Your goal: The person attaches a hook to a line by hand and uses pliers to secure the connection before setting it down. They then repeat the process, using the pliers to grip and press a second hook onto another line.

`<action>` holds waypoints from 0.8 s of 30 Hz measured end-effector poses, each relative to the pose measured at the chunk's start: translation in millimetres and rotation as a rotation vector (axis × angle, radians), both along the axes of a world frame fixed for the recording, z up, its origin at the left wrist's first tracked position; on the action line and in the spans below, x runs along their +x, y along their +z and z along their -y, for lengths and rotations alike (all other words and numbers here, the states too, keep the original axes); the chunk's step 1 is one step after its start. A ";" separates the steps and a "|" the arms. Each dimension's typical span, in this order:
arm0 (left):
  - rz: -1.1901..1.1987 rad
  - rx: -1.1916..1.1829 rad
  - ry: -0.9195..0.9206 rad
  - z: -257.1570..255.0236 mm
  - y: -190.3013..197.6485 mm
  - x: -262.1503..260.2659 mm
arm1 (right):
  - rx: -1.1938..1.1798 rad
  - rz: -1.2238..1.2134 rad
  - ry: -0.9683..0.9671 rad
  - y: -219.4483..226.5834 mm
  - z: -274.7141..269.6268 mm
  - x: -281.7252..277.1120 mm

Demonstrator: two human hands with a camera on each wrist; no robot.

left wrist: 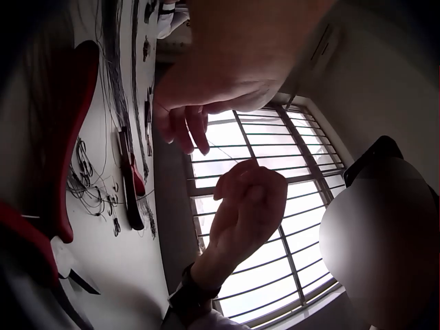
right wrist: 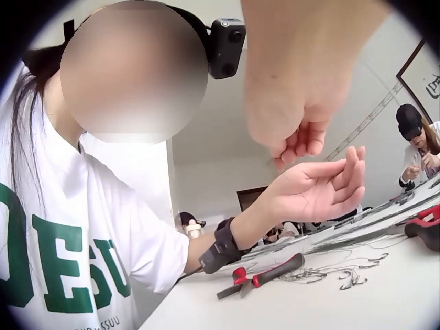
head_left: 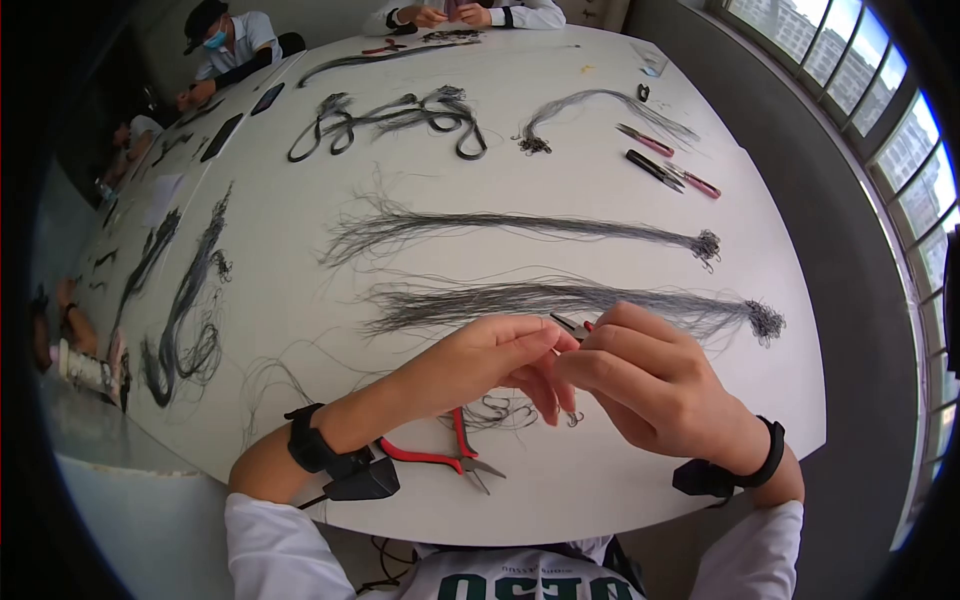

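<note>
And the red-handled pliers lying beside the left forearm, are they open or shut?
Open: in the head view, the red-handled pliers lie on the table with handles spread and a clear gap between the jaw tips.

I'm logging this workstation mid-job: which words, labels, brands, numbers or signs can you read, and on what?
"ES": large green print on the white shirt; letters either side are cut off or creased.
Small line beneath: too small to read surely.
Marks in the wall frame: cut off, unreadable.
</note>
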State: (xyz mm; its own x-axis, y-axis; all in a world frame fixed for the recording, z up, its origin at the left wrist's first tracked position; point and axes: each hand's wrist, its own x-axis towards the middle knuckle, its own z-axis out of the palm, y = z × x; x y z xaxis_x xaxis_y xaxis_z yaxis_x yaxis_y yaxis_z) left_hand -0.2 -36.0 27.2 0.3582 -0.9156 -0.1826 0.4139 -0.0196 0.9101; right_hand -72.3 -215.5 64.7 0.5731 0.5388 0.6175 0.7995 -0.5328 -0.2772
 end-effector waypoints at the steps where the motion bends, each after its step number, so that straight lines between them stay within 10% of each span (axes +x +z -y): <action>1: 0.000 -0.001 -0.004 -1.8 2.7 -2.7 | -0.016 -0.002 -0.046 4.1 5.9 2.6; 10: -0.068 -0.086 -0.192 -17.2 12.9 -9.4 | 0.044 -0.118 -0.281 -3.8 21.8 15.7; 24: -0.108 -0.481 0.095 -11.1 15.6 2.5 | 0.053 -0.293 -0.332 -36.0 15.3 13.1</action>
